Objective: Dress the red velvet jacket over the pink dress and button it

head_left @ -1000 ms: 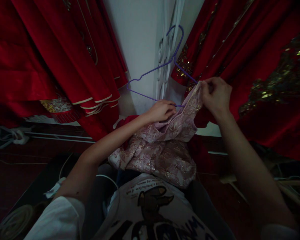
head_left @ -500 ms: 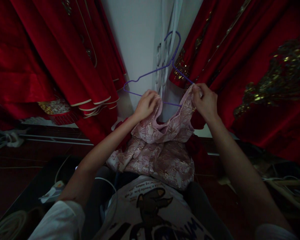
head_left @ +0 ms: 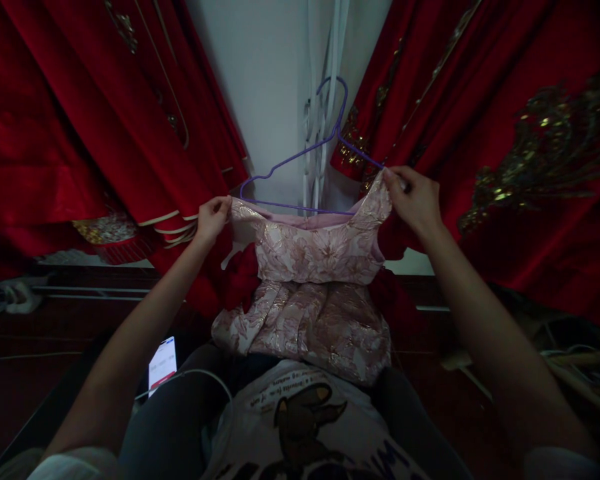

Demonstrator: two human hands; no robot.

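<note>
Pink brocade with gold floral patterning made up the sleeveless dress (head_left: 320, 257), which lay over the person's lap, its bodice spread flat and its neckline away from the body. The left hand (head_left: 213, 219) pinched the dress's left shoulder strap between the fingertips, and the right hand (head_left: 420, 200) gripped the right strap at its top. Half a second earlier the left strap had stood folded inward, with the left hand close to the neckline; now that hand had moved outward, and the neckline was drawn wide. The right hand had stayed at its strap. Beyond the dress, the thin purple hanger (head_left: 338, 127) had its right end at the right strap; its left end sat just above the left strap, whether inside it I could not tell. A phone with a lit white screen (head_left: 163, 363), mostly hidden earlier, now showed left of the dress. Red gold-trimmed drapery (head_left: 480, 127) hung on both sides of the dress.
</note>
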